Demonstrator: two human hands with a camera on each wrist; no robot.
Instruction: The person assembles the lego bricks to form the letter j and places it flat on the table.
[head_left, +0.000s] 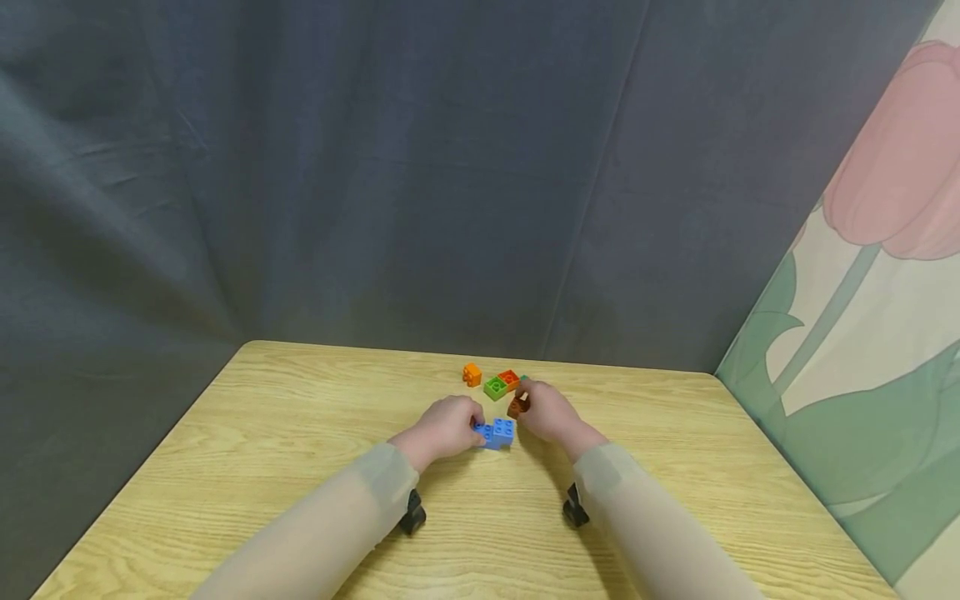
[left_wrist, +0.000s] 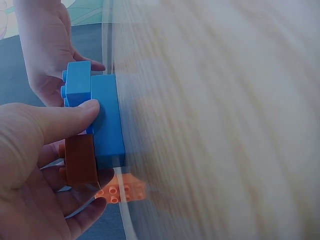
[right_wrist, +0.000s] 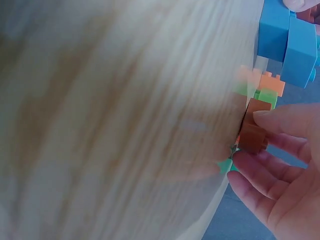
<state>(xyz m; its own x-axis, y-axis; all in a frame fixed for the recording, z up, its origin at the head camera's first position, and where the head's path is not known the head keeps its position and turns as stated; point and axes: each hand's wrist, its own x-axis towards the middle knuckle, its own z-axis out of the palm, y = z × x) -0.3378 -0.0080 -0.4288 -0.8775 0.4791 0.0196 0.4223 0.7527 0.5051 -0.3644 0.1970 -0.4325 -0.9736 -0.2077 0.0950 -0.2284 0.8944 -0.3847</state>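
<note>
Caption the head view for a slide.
Left hand grips blue plastic bricks; right hand pinches brown plastic brick on wooden table.

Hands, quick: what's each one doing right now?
Left hand: holds the blue bricks, thumb on top.
Right hand: pinches a brown brick.

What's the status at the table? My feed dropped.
Left hand grips the blue bricks. Right hand pinches a brown brick. Orange, green and red bricks sit just beyond, clear of both hands.
</note>
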